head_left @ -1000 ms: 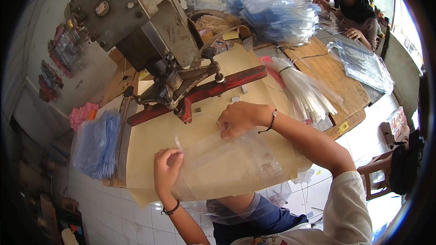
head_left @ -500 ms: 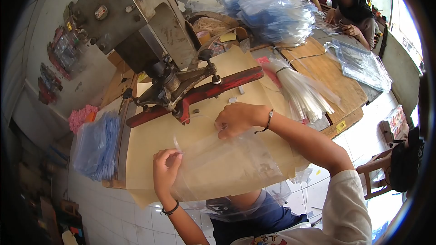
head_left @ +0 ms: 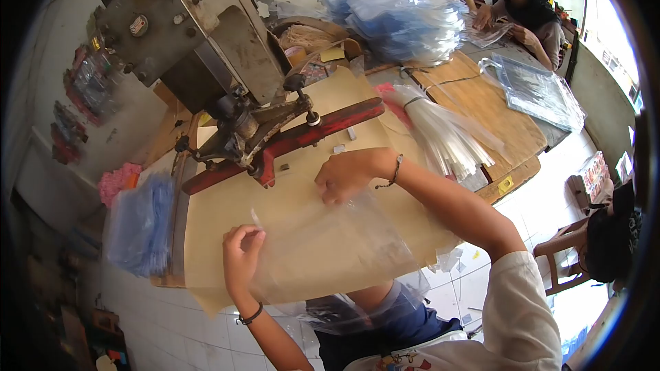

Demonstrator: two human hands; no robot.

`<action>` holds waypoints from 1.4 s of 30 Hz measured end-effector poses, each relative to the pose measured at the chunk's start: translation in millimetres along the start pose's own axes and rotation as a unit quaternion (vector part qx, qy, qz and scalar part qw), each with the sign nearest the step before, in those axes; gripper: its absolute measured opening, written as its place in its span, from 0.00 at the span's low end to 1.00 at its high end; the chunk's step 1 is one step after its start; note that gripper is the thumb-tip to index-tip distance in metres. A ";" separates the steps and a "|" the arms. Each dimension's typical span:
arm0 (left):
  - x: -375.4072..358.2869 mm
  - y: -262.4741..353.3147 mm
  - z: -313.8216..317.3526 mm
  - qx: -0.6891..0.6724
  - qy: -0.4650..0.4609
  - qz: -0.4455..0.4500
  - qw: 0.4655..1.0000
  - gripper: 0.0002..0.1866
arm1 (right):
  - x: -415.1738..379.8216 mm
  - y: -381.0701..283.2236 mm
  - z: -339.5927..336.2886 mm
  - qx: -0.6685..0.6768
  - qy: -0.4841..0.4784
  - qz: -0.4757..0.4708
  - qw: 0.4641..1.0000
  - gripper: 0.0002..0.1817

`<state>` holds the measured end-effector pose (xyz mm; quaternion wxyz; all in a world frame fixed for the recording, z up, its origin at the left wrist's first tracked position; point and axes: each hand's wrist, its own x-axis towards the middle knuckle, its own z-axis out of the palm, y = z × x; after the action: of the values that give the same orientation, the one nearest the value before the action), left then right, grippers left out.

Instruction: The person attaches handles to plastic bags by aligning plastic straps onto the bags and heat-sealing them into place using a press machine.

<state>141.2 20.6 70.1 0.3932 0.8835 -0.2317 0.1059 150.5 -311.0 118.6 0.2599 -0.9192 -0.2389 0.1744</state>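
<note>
A clear plastic sheet point(head_left: 330, 247) lies over the tan paper on the table, its near edge hanging toward my lap. My left hand point(head_left: 242, 251) pinches the sheet's left side, where a thin pale strip point(head_left: 256, 218) sticks up by the fingertips. Near the sheet's upper edge, my right hand point(head_left: 350, 173) has its fingers curled together on the plastic. Beyond both hands runs the red bar point(head_left: 289, 143) of a metal press point(head_left: 234, 124), touching neither. Small metal blocks point(head_left: 339, 148) rest on the paper beside the bar.
Bluish plastic pouches point(head_left: 141, 223) are stacked at the left edge, with a larger pile point(head_left: 405, 17) at the back. A bundle of pale strips point(head_left: 447, 130) lies right of the paper point(head_left: 220, 268). Another person point(head_left: 529, 7) handles plastic at the back right. A brown chair point(head_left: 560, 254) stands at right.
The whole view has shifted slightly, so the scene sits a little further left. My right hand's fingers are curled lower and more tightly; my left hand keeps its pinch.
</note>
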 end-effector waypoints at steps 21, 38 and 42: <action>4.4 -6.4 1.6 -0.037 -0.026 -0.004 0.999 0.05 | 0.6 -0.7 9.0 -0.007 0.026 -0.033 0.999 0.17; 8.8 -2.0 -0.2 -0.011 -0.022 0.015 1.000 0.04 | 3.7 -4.1 4.9 -0.061 0.042 -0.019 0.997 0.20; 7.4 -0.3 0.4 -0.006 -0.018 0.028 0.999 0.04 | 4.6 -4.8 5.6 -0.069 0.045 -0.019 0.996 0.19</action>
<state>147.8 18.0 72.3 0.3916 0.8758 -0.2639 0.0997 150.1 -302.7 115.9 0.2102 -0.9370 -0.2561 0.1105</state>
